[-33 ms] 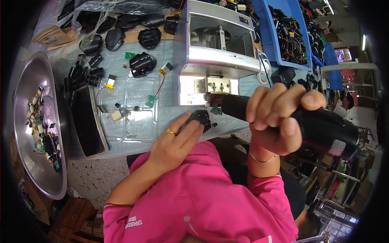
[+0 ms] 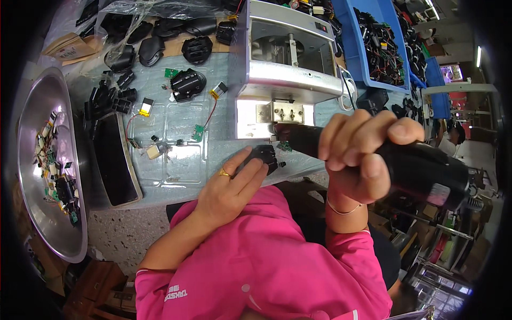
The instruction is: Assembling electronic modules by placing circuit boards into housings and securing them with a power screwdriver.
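Observation:
My left hand (image 2: 232, 186), a gold ring on one finger, presses down on a small black plastic housing (image 2: 265, 156) at the table's near edge. My right hand (image 2: 357, 160) is wrapped around a thick black electric screwdriver (image 2: 426, 170). The tool lies almost level, and its front end (image 2: 290, 136) points left, just above the housing and a small green circuit board (image 2: 285, 145). Both sit under the lit opening of a silver machine (image 2: 288, 69).
A clear plastic tray (image 2: 176, 144) holds small batteries, wires and green boards. A black tray (image 2: 114, 160) and a big metal bowl (image 2: 37, 106) of parts are at the left. Black shells (image 2: 186, 82) lie farther back. A blue bin (image 2: 362, 58) of wired parts stands at the right.
My right hand and the screwdriver have shifted slightly left and up. My left hand and the housing have stayed put.

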Demonstrator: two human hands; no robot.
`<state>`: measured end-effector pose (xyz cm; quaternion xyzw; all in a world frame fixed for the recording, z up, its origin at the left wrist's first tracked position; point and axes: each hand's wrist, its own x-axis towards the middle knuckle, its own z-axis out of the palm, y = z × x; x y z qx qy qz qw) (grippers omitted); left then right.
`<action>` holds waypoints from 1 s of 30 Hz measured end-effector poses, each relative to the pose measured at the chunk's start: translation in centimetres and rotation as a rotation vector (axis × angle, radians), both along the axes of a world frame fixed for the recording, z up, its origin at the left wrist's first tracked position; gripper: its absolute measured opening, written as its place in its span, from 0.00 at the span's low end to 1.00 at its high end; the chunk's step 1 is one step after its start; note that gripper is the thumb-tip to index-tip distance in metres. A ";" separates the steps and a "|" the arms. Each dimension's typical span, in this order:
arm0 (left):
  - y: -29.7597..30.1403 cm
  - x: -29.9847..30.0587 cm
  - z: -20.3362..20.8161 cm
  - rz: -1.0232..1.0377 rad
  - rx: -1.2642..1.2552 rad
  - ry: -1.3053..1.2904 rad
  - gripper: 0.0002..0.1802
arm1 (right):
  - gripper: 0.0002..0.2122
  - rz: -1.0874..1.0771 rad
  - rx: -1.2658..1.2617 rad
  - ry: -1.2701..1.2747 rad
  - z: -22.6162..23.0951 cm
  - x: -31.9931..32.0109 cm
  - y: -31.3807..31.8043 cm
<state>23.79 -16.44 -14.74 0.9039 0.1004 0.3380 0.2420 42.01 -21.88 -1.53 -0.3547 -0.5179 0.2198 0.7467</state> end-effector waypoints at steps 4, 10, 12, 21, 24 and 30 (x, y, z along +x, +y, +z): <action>-0.1 0.0 -0.4 0.008 -0.006 -0.019 0.15 | 0.17 0.064 -0.057 -0.060 -0.2 -0.2 -0.1; 0.0 -0.1 -0.2 0.011 -0.008 -0.024 0.14 | 0.19 0.030 -0.009 -0.030 0.3 -0.4 -0.2; 0.0 -0.2 -0.1 0.005 -0.017 -0.020 0.14 | 0.19 0.044 0.026 -0.034 0.2 -0.1 0.1; 0.1 -0.3 -0.5 0.005 -0.001 -0.040 0.13 | 0.19 0.100 0.035 -0.088 -0.2 0.3 0.7; 0.0 -0.3 -0.3 0.010 -0.012 -0.030 0.12 | 0.20 0.099 0.035 -0.081 -0.1 0.3 0.5; -0.2 -1.8 2.6 0.124 0.059 0.041 0.14 | 0.18 0.071 0.060 -0.005 0.1 0.6 -0.8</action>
